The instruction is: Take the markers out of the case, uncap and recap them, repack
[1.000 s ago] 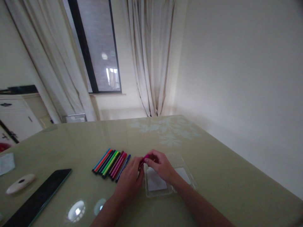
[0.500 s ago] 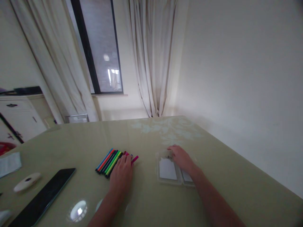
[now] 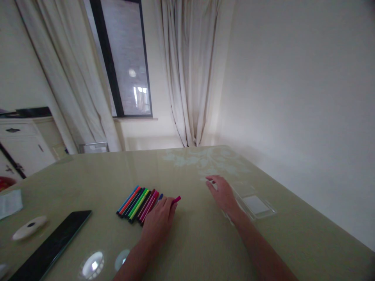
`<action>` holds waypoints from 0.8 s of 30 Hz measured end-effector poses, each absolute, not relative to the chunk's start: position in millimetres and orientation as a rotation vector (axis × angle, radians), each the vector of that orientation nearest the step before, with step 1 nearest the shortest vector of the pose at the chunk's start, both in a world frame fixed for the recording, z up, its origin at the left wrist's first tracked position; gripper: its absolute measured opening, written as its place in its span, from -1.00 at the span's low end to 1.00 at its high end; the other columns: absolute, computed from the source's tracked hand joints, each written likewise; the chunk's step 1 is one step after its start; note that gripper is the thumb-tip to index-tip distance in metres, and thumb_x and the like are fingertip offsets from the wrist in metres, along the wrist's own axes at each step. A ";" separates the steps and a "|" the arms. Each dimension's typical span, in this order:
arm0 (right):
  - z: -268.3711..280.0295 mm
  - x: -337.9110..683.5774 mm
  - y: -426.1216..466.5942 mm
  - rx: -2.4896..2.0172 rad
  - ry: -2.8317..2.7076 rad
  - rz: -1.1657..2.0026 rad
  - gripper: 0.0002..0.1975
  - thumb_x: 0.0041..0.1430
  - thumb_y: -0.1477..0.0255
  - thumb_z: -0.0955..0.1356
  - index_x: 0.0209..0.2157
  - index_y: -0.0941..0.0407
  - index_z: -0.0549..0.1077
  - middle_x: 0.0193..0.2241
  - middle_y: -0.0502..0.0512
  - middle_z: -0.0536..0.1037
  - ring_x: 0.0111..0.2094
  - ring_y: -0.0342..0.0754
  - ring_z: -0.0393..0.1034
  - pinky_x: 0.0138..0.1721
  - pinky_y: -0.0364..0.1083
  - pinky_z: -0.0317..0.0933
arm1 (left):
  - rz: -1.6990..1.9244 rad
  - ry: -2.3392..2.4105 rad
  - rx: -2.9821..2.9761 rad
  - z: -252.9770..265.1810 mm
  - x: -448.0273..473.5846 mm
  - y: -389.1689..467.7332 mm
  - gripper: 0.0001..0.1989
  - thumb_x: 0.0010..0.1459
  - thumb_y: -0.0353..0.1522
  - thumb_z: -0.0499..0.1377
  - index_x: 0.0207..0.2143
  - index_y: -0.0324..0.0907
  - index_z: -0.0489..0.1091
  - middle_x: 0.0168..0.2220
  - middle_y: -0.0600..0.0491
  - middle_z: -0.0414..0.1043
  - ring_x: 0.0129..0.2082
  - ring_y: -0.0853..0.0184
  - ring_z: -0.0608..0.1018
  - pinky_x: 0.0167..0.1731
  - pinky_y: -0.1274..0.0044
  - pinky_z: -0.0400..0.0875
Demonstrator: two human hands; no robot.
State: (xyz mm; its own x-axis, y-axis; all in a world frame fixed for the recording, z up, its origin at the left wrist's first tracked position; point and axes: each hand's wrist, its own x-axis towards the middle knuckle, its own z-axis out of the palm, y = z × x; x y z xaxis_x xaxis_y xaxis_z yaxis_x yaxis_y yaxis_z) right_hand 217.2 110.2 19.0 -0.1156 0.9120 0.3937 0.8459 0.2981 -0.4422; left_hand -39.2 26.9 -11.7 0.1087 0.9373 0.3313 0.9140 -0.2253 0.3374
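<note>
A row of coloured markers (image 3: 137, 205) lies side by side on the table, slanting up to the right. My left hand (image 3: 159, 216) is at the right end of that row, closed on a magenta marker (image 3: 176, 199) whose end sticks out past the fingers. The hand hides part of the row. My right hand (image 3: 223, 194) hovers or rests at the left part of a clear plastic case (image 3: 268, 212). Its fingers are curved, with the thumb apart and nothing seen between them. The forearm covers some of the case, and a white card (image 3: 256, 204) shows inside it.
On the left of the table (image 3: 187, 249) lie a black tablet-like slab (image 3: 55, 242), a white oval object (image 3: 29, 227) and a pale sheet (image 3: 11, 203). Two round shiny items (image 3: 93, 265) are near the front. A wall (image 3: 307, 117) borders the table's right side.
The clear case has shifted right, and my right hand now sits at its left side. My left hand has moved slightly right with the magenta marker, uncovering more of the row.
</note>
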 end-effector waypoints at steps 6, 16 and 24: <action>20.4 141.6 69.2 -0.845 -1.988 0.840 -0.78 0.31 0.25 0.40 -0.18 0.04 0.67 -0.27 0.10 0.68 -0.25 -0.02 0.54 -0.18 -0.08 0.36 | 0.652 1.874 2.380 -4.5 -37.2 21.3 -0.72 0.47 -0.24 -0.05 0.00 -0.01 0.44 -0.17 0.05 0.58 -0.21 0.28 0.63 -0.41 0.58 0.35; 11.4 159.0 84.7 -0.813 -1.750 1.094 -0.73 0.13 0.19 0.52 -0.24 0.09 0.67 -0.28 0.10 0.66 -0.22 0.01 0.57 -0.11 -0.01 0.42 | 0.784 1.771 2.314 -18.8 -38.9 24.7 -0.62 0.42 -0.24 0.01 0.19 -0.15 0.31 0.06 -0.12 0.54 0.10 0.13 0.55 0.05 0.33 0.45; 5.7 176.6 99.6 -1.208 -2.084 0.522 -0.87 0.28 0.46 0.41 -0.23 0.11 0.66 -0.22 0.15 0.59 -0.17 -0.01 0.49 -0.08 -0.06 0.34 | 0.870 1.701 2.191 -26.9 -47.1 30.9 -0.75 0.38 -0.38 -0.04 -0.05 -0.15 0.40 -0.05 -0.08 0.48 -0.02 0.17 0.54 0.03 0.31 0.44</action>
State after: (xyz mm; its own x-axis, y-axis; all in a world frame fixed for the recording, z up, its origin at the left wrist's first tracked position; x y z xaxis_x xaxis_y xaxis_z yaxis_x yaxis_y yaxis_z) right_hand 176.6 99.6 5.7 -0.3522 0.8703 0.3443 0.6049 0.4924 -0.6258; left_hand -47.1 30.9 -26.9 0.1480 0.9394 0.3091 0.8005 -0.2973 0.5203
